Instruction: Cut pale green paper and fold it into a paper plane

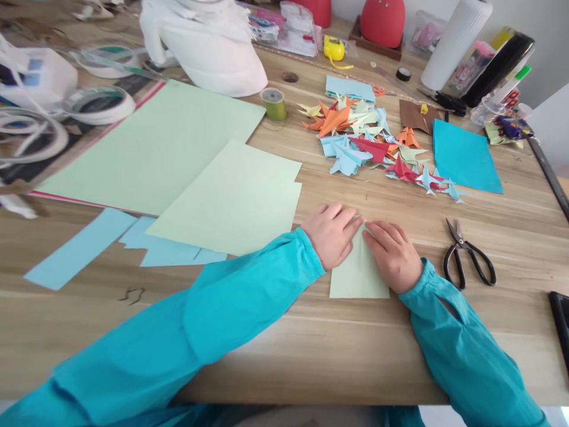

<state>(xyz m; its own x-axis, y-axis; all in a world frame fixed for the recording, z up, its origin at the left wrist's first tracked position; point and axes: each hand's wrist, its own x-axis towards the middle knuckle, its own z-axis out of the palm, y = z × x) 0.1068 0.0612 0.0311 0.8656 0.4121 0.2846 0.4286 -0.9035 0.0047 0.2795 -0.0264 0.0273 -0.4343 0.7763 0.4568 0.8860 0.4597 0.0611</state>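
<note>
Wooden boards with a pale grain made up your table (311, 362). Far to the left sat a roll of white tape (102, 121). Near it, a long blue paper strip (80, 250) lay at a slant. Next came a big pale green sheet (164, 145), with loose pale green sheets (231, 204) lying over its near corner and over some blue paper pieces. Behind them stood a spool of green thread (274, 107).

Then came your left hand (331, 236), its fingers close together on the top left part of a small pale green paper (359, 277). That paper looked very light, thin and easy to bend or crease, so a soft push along its edges and folds seemed the best way to hold it. It lay flat on the table, partly under your fingers, with its bottom end showing between your hands, toward you. Your right hand (393, 252) touched its top right part, fingers side by side, and your two hands nearly met at the top. I couldn't tell if your thumbs were pinching the paper, because they were hidden.

Beyond your hands lay a pile of folded paper shapes (372, 149). Farther right were black-handled scissors (463, 244), well apart from your fingers.
</note>
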